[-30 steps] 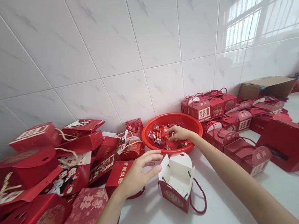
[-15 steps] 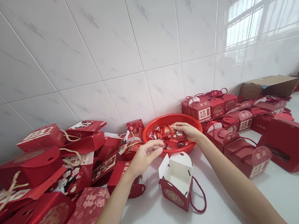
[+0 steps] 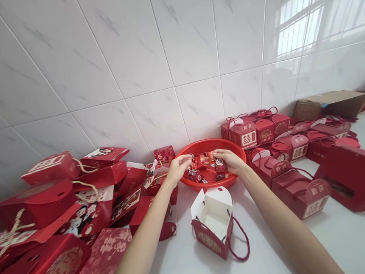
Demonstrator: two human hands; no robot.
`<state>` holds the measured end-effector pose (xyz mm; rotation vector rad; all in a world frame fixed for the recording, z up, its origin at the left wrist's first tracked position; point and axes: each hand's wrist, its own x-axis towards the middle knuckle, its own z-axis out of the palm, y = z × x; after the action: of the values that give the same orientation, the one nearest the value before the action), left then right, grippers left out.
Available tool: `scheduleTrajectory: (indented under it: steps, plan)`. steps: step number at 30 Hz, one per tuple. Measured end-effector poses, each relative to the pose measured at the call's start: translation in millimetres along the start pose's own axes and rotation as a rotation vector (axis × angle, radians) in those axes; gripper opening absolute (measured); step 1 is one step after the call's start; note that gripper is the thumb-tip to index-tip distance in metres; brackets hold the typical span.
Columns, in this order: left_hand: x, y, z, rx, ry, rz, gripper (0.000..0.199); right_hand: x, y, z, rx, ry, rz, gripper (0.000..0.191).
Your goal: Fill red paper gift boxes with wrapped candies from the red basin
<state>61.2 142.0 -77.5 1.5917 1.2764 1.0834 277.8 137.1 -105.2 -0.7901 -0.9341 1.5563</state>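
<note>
A round red basket point(image 3: 213, 144) holds red wrapped packets point(image 3: 198, 176). Over its left part, my left hand point(image 3: 179, 168) has its thumb and fingers pinched at the edge of a small red packet. My right hand point(image 3: 231, 160) is inside the right side of the basket, its fingers closed on a red packet point(image 3: 217, 162). Just in front of the basket stands an open red gift box point(image 3: 213, 221), white inside, with its flaps up and a dark red cord handle lying on its right. No packets show in the box.
On the left lies a heap of red gift boxes point(image 3: 57, 203). Rows of closed red boxes point(image 3: 265, 132) stand at the right, with a large red box point(image 3: 355, 175) and a brown carton point(image 3: 329, 100) beyond. A tiled wall point(image 3: 139, 81) rises behind.
My left hand has moved forward and slightly left to the packets at the basket's left side. My right hand stays in the basket, its packet a little raised and turned.
</note>
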Motion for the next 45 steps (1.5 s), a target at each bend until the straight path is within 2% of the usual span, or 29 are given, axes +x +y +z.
scheduleTrajectory:
  steps: [4, 7, 12, 15, 20, 25, 33, 40, 45]
  plan:
    - [19, -3, -5.5, 0.060, 0.033, -0.063, 0.028, 2, -1, 1, 0.027, 0.079, -0.033, 0.016]
    - [37, -1, -5.3, 0.165, 0.009, -0.076, 0.026, 4, -1, 1, 0.046, 0.131, -0.063, 0.017]
    - [72, -2, 3.8, 0.467, -0.099, -0.094, 0.018, 5, 1, -1, 0.079, 0.178, -0.085, 0.014]
    - [86, -9, 9.0, 0.658, -0.172, -0.115, 0.026, 5, 2, -2, 0.096, 0.181, -0.100, 0.016]
    - [96, -19, 10.5, 0.901, -0.314, -0.151, 0.031, 7, 2, -2, 0.113, 0.169, -0.101, 0.018]
    - [104, -28, 17.1, 1.027, -0.411, -0.178, 0.032, 8, 1, -1, 0.127, 0.173, -0.097, 0.017]
    - [109, -43, 28.8, 0.976, -0.408, -0.165, 0.029, 6, 1, 1, 0.119, 0.189, -0.099, 0.018]
    - [107, -44, 27.5, 0.728, -0.409, -0.195, 0.031, 3, -1, 5, 0.109, 0.211, -0.073, 0.018]
    - [105, -41, 23.8, 0.544, -0.341, -0.190, 0.033, 1, -4, 8, 0.106, 0.230, -0.049, 0.015]
